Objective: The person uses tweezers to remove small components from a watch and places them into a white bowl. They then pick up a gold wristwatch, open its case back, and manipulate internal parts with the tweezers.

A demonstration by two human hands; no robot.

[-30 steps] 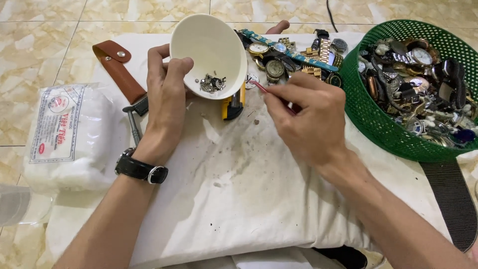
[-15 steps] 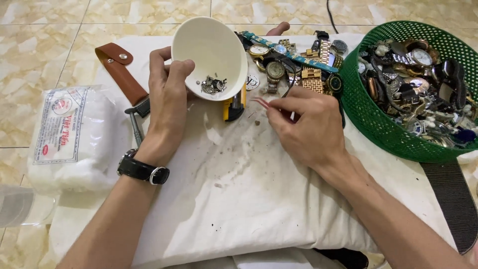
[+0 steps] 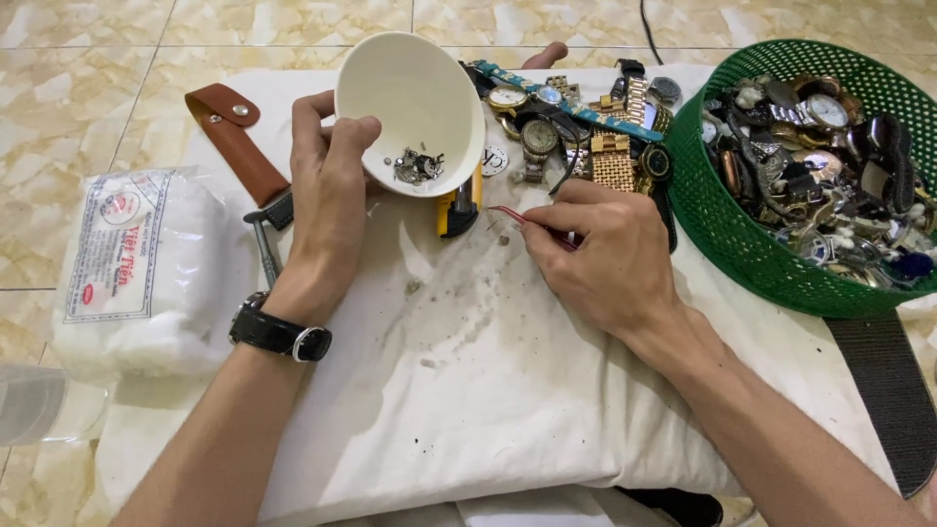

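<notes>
White plastic bowl [image 3: 415, 98], tipped toward the camera, is gripped at its near rim by the left hand [image 3: 327, 190], above a stained cloth-covered pillow [image 3: 468, 390]. A small cluster of metal watch parts [image 3: 418, 167] lies at the bowl's low edge. The right hand [image 3: 600, 259] pinches red tweezers [image 3: 522, 222], tips just above the cloth near a yellow cutter [image 3: 459, 207]. The parts look light, hard and easily scattered, best taken 1 at a time by their edges. A green basket [image 3: 752, 263] of watches sits right.
</notes>
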